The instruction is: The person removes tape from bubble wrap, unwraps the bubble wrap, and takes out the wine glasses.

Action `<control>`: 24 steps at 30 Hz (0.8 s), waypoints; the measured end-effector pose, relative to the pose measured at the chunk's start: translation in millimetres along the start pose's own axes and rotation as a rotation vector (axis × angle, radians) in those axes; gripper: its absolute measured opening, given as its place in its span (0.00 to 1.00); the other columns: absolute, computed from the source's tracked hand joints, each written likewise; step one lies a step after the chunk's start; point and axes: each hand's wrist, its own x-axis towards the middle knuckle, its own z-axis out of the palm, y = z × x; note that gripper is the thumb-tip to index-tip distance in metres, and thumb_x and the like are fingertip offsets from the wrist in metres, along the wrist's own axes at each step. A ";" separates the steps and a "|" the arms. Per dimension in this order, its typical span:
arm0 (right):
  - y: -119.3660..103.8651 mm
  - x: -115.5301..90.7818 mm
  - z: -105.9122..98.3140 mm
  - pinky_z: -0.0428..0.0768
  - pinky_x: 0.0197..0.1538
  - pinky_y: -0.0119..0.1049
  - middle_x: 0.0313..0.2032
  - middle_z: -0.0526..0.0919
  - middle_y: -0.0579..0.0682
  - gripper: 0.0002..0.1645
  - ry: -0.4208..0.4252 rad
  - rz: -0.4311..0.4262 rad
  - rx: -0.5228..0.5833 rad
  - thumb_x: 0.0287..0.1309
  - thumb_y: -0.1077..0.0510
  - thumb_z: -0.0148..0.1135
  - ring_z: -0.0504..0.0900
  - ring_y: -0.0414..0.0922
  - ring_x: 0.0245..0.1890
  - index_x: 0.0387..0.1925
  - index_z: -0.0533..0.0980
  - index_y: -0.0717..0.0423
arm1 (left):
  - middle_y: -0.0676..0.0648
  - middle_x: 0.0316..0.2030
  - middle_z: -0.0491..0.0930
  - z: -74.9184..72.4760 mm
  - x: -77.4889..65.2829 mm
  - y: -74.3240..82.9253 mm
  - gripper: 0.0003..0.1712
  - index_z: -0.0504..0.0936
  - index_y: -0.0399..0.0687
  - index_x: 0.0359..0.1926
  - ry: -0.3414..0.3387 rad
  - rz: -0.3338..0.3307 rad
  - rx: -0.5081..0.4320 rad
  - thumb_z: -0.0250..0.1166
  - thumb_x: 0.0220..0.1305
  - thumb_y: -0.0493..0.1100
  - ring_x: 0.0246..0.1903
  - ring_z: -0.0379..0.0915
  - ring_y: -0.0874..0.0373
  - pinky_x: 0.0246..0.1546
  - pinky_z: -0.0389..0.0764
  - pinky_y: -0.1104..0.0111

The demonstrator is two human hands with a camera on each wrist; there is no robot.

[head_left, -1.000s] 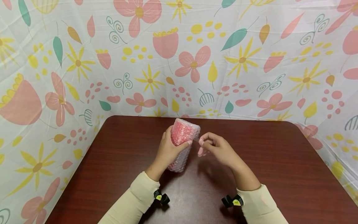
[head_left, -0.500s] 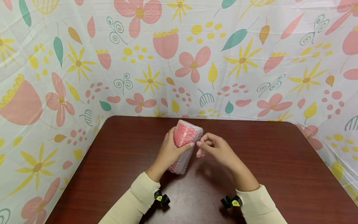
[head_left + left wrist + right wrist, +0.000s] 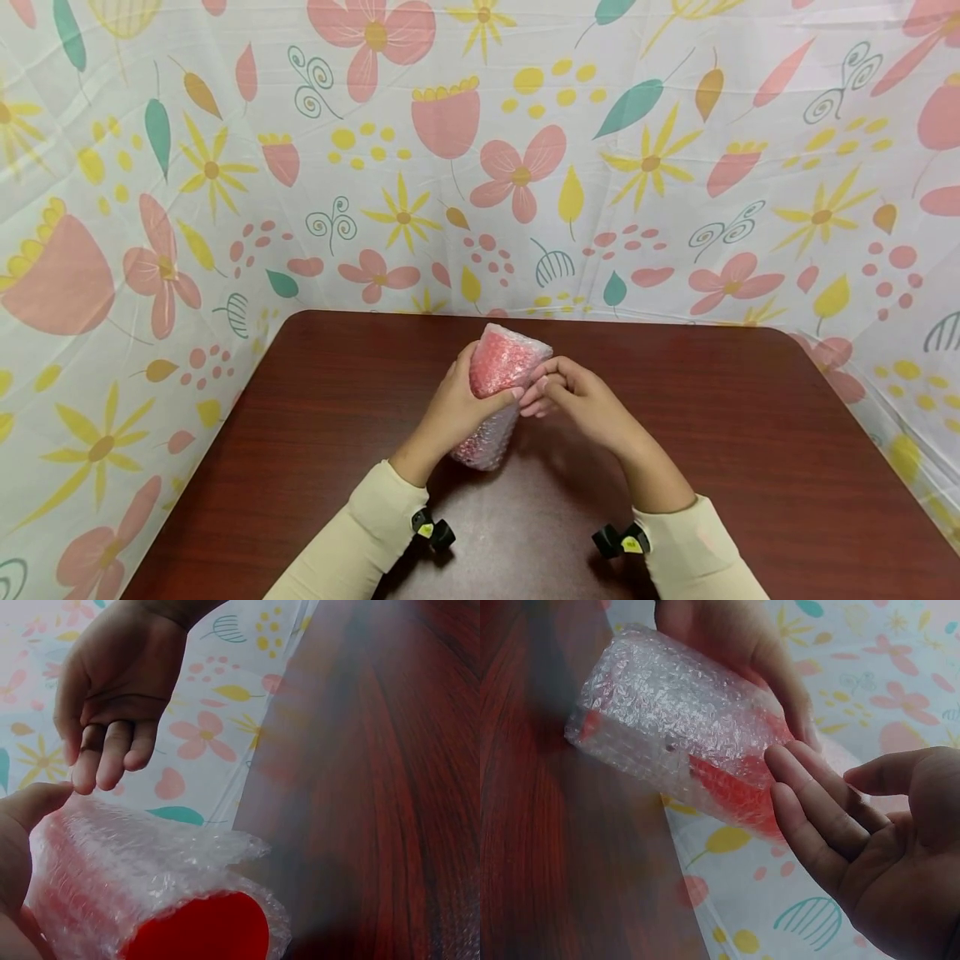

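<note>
A red cylindrical object in clear bubble wrap (image 3: 504,367) stands tilted over the middle of the table, its round red end (image 3: 202,930) showing in the left wrist view. My left hand (image 3: 455,404) grips the roll from the left, thumb across the near side. On the other side, my right hand (image 3: 577,398) has its fingertips right at the wrap's surface near the upper end. In the right wrist view those fingers (image 3: 810,802) are fairly straight against the wrap, with the thumb close to the index finger. A loose wrap edge (image 3: 251,846) sticks out near the red end.
The dark red-brown wooden table (image 3: 315,467) extends under both arms. A white cloth with printed flowers and leaves (image 3: 660,217) hangs behind and at the sides. Each cream sleeve carries a small black wrist camera (image 3: 433,530).
The wrapped roll and left hand have shifted slightly right and toward me. The right fingers have moved left, from beside the roll onto its right side.
</note>
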 end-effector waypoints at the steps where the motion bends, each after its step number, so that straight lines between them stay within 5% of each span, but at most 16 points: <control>1: 0.0 -0.2 -0.5 0.87 0.46 0.43 0.44 0.84 0.72 0.14 -0.006 -0.002 0.008 0.77 0.63 0.45 0.90 0.53 0.41 0.53 0.67 0.73 | 0.45 0.71 0.65 0.1 0.4 -0.2 0.59 0.55 0.58 0.78 -0.002 0.008 -0.002 0.76 0.51 0.65 0.65 0.69 0.48 0.65 0.72 0.49; 7: -1.5 -0.9 -3.5 0.85 0.48 0.53 0.46 0.84 0.73 0.14 -0.015 0.014 0.020 0.78 0.62 0.45 0.89 0.58 0.43 0.52 0.61 0.72 | 0.43 0.69 0.67 0.2 1.2 0.4 0.56 0.57 0.56 0.76 0.018 0.024 -0.013 0.76 0.52 0.62 0.63 0.71 0.48 0.63 0.74 0.49; 15: -5.9 -0.4 -4.8 0.87 0.33 0.52 0.30 0.84 0.64 0.15 0.054 0.148 -0.021 0.76 0.59 0.50 0.88 0.51 0.26 0.50 0.66 0.71 | 0.44 0.65 0.69 0.1 1.1 1.8 0.55 0.59 0.58 0.75 0.045 0.013 -0.030 0.76 0.51 0.62 0.59 0.72 0.50 0.61 0.76 0.52; 24: -6.3 0.5 -4.3 0.88 0.37 0.49 0.31 0.86 0.65 0.15 0.076 0.125 -0.026 0.75 0.59 0.52 0.89 0.54 0.31 0.47 0.69 0.72 | 0.46 0.65 0.69 0.4 0.0 1.2 0.56 0.58 0.59 0.75 0.034 -0.001 -0.032 0.75 0.51 0.68 0.59 0.73 0.51 0.59 0.77 0.52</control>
